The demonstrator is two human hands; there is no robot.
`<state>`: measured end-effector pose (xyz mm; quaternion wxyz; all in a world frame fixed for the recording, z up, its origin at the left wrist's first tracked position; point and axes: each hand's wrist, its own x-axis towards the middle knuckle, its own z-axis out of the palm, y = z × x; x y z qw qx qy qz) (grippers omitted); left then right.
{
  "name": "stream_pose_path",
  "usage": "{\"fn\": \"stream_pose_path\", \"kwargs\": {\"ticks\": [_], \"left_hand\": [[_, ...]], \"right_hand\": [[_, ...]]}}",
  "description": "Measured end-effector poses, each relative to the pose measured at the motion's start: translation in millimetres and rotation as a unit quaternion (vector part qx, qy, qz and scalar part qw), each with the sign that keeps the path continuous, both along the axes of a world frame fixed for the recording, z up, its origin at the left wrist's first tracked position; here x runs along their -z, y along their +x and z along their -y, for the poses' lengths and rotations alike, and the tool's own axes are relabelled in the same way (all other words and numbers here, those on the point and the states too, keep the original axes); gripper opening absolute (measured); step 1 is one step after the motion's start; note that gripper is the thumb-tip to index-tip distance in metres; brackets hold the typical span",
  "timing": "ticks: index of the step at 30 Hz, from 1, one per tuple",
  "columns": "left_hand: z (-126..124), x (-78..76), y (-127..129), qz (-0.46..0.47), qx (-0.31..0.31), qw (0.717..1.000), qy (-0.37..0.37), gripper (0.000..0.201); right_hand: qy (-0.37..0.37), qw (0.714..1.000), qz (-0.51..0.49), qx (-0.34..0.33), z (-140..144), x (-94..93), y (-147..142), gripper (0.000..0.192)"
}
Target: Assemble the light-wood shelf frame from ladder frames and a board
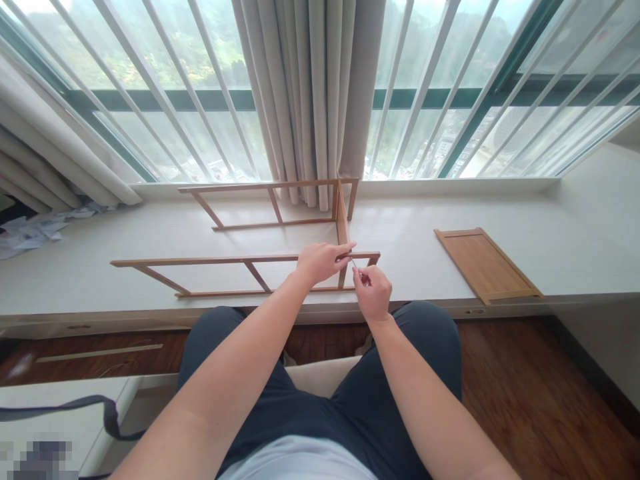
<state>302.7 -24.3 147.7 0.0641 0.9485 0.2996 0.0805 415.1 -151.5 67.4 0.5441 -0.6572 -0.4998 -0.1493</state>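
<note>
Two wooden ladder-like side frames stand on edge on the white ledge, joined by a wooden crosspiece (342,217) near their right ends. My left hand (320,261) grips the near frame (200,259) where its top rail meets the crosspiece, with its fingers closed over the joint. Just to the right, my right hand (373,290) pinches a thin-shafted metal tool (355,265), its tip close to that joint. The fingers hide most of the tool, so its exact kind is unclear. The far frame (250,187) stands by the curtain, untouched.
A flat wooden panel (485,263) lies on the ledge (400,227) at right. Crumpled paper (35,233) is at far left. Behind are a grey curtain (310,93) and barred windows. My knees are against the front edge; a dark strap (107,413) hangs at lower left.
</note>
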Motion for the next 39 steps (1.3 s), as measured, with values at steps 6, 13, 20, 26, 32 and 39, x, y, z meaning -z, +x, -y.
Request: {"fn": "stream_pose_path", "kwargs": {"ticks": [6,13,20,26,32,39], "left_hand": [[0.2,0.1,-1.1,0.003,0.000,1.000,0.001,0.047],[-0.3,0.6,-0.7,0.000,0.004,1.000,0.002,0.048],[-0.4,0.6,-1.4,-0.002,0.000,1.000,0.002,0.048],[0.7,-1.3,-0.7,-0.006,-0.001,1.000,0.004,0.049],[1.3,-1.7,-1.0,-0.006,-0.002,1.000,0.006,0.049],[1.7,-2.0,-1.7,-0.006,-0.005,1.000,0.003,0.049]], "right_hand": [[-0.032,0.998,-0.030,0.038,-1.5,0.7,-8.6,0.029],[-0.046,0.991,-0.127,0.014,-2.8,-1.1,-14.0,0.033],[-0.021,0.885,-0.436,-0.164,-6.8,-0.1,-18.7,0.035],[-0.015,0.750,-0.604,-0.269,-11.6,-3.4,-10.8,0.040],[-0.007,0.763,-0.592,-0.259,-10.1,-0.5,-10.2,0.037],[-0.015,0.857,-0.485,-0.172,-4.3,10.4,-5.4,0.032]]}}
